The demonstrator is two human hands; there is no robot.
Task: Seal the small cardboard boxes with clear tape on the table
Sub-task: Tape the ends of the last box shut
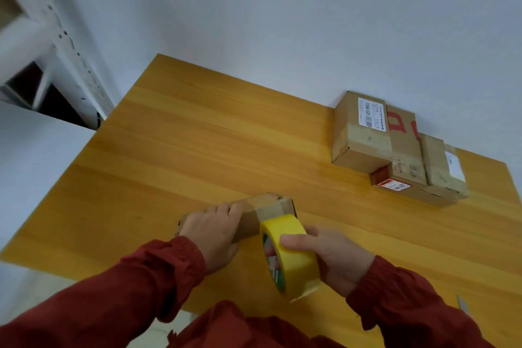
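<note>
Nearest the camera, the right hand (336, 257) grips a yellow tape roll (291, 254), thumb laid across its outer face and fingers hooked through the core, with a short loose tail of tape hanging at the roll's near edge. Just to that hand's left, the left hand (211, 232) holds down a small cardboard box (271, 212) on the table (197, 135), its fingers curled over the box's far top edge. The roll's upper rim touches the end of the box that this hand leaves bare, where a paler band crosses the cardboard. This looks like a strip being laid, so sealing of this box seems underway rather than finished. Whether the strip is pressed down, and how the flaps under the left hand stand, is hidden. Well beyond the right hand, a pile of boxes (395, 144) sits against the wall. They carry labels and bands of tape, but whether they are freshly sealed or waiting cannot be told. Beyond the left hand, a blurred white shelf frame (42, 37) is cut off at the edge.
</note>
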